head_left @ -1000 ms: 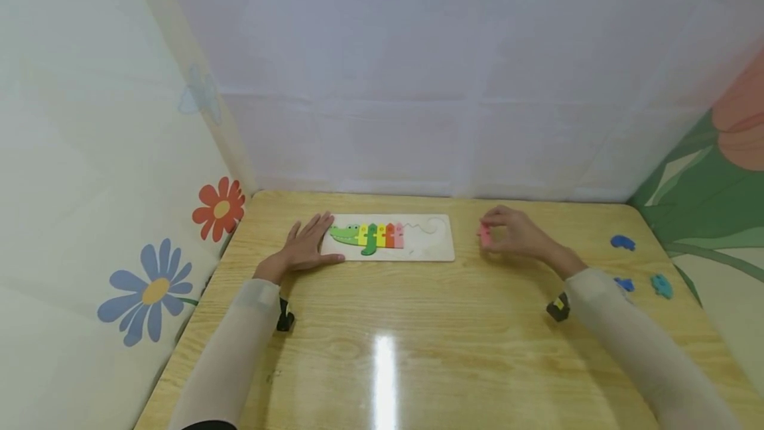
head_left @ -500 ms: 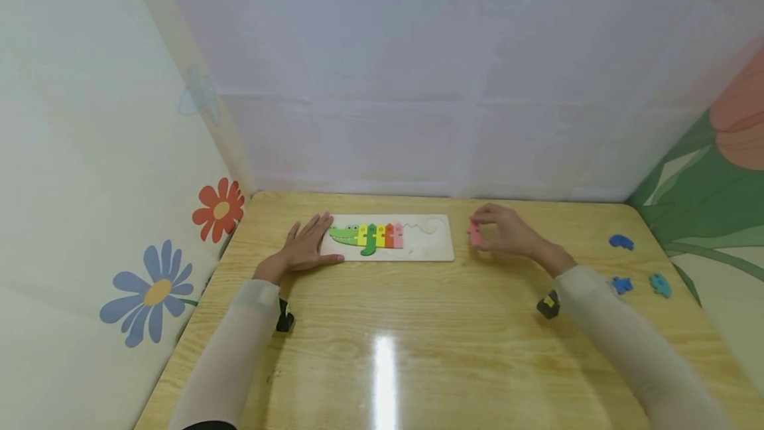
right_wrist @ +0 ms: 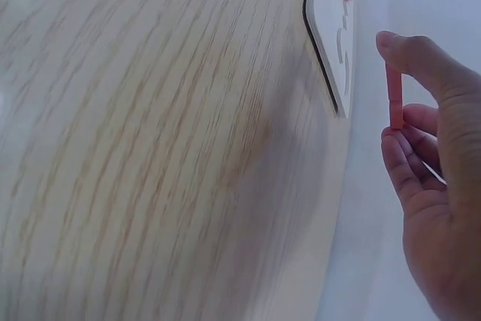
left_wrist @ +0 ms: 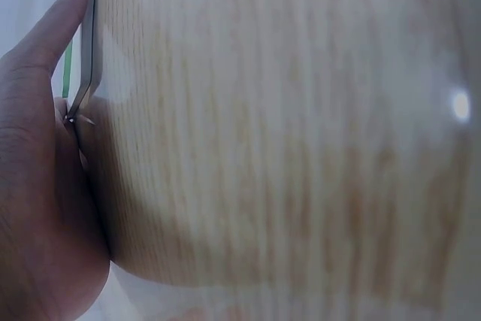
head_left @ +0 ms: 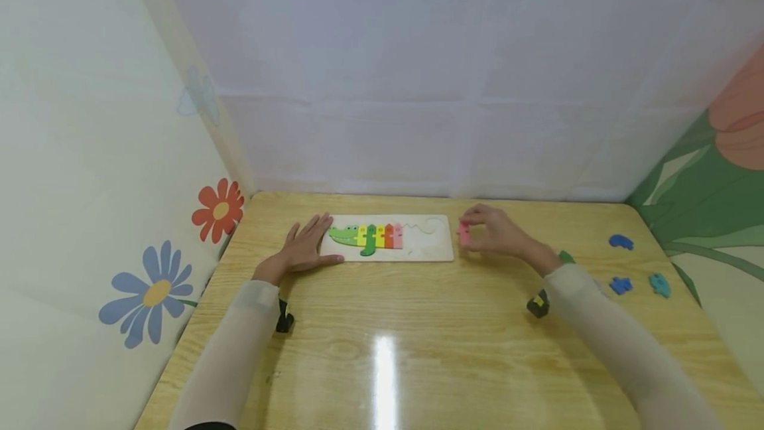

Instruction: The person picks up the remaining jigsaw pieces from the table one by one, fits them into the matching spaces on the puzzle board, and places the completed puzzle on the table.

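A white puzzle board (head_left: 426, 252) lies toward the back of the table, with a green crocodile head (head_left: 343, 236) and yellow, green, orange and pink body pieces fitted in a row. Its right part shows a bare outline with a curled tail. My left hand (head_left: 306, 244) rests with spread fingers on the board's left end; in the left wrist view its thumb (left_wrist: 64, 16) lies along the board's edge. My right hand (head_left: 498, 231) pinches a pink puzzle piece (right_wrist: 394, 95) between thumb and fingertips, just off the board's right end.
Loose puzzle pieces lie on the right of the wooden table (head_left: 334, 350): a dark blue one (head_left: 621, 241), a blue one (head_left: 621, 285) and a teal one (head_left: 659, 285). A green piece (head_left: 566, 257) peeks out behind the right wrist. Cloth walls close off the back and sides.
My right hand has moved left with the pink puzzle piece, up to the board's right end. A green piece has come into sight behind the wrist. The left hand has stayed put.
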Demonstrator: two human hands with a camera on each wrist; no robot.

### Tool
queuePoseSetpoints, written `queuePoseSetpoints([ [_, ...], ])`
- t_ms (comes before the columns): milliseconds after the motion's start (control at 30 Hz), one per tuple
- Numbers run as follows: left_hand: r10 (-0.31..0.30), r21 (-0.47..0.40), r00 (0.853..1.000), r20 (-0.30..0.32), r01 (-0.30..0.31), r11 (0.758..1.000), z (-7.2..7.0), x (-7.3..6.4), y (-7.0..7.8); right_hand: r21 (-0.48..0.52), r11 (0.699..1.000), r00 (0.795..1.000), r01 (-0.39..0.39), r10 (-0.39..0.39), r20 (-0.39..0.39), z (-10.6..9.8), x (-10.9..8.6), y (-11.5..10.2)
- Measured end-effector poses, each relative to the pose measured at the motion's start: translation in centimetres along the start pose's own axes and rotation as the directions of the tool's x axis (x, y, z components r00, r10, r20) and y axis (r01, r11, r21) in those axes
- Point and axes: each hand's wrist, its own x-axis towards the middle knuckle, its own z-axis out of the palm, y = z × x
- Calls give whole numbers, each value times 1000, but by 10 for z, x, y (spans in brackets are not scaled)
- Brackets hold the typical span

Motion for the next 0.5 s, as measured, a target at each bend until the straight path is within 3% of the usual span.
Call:
queuePoseSetpoints([
  [267,4,2,1000,-7,-4,1000,-2,-2,3,-2,1000,1000,24,-24,2,6,8,-6],
  [500,-2,7,1000,-2,2,1000,-4,-4,7,3,1000,999,-4,4,35,11,15,-12],
])
